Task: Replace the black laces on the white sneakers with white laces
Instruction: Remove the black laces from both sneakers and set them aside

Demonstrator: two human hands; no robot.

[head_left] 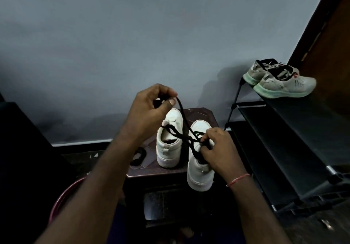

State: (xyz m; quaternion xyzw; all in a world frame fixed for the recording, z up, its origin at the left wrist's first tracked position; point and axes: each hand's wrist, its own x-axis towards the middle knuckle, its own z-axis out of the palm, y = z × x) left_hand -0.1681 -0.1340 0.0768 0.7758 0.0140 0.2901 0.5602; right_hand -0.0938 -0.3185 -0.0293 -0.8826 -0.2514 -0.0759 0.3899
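We are in a home, in a corner where shoes are kept. At the right of the frame a dark tiered shoe rack (284, 139) bears grey trainers (284, 85). A wooden door frame (322, 26) rises in the upper right, and a plain grey wall (132, 35) fills the top. White sneakers (168, 149) sit on a low stool (200, 114) at centre.

left hand (151, 105) pinches black lace (184, 122) | right hand (217, 147) grips sneaker (198, 160)
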